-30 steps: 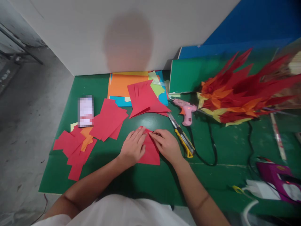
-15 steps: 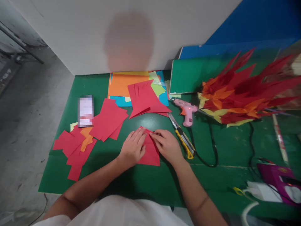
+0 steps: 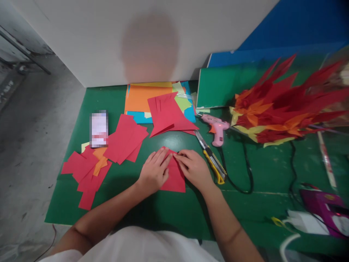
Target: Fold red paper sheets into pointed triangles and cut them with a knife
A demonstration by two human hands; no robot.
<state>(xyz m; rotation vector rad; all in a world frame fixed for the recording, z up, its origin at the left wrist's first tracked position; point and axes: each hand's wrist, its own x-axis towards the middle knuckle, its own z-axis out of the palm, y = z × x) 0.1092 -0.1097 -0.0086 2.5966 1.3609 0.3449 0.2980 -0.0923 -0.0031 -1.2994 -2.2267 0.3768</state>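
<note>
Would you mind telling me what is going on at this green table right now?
A person is working a red paper sheet on the green table. The left hand and right hand both lie flat on it, with the fingertips meeting near its top corner as if pressing a fold. A utility knife lies just right of the right hand, with a pink glue gun behind it. Cut red pieces lie to the left, and a spiky red and orange paper decoration lies to the right.

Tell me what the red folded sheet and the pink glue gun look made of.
Red folded sheet: likely matte craft paper; it holds sharp flat creases under the left hand and right hand. Pink glue gun: probably moulded plastic, smooth, slightly glossy.
</note>
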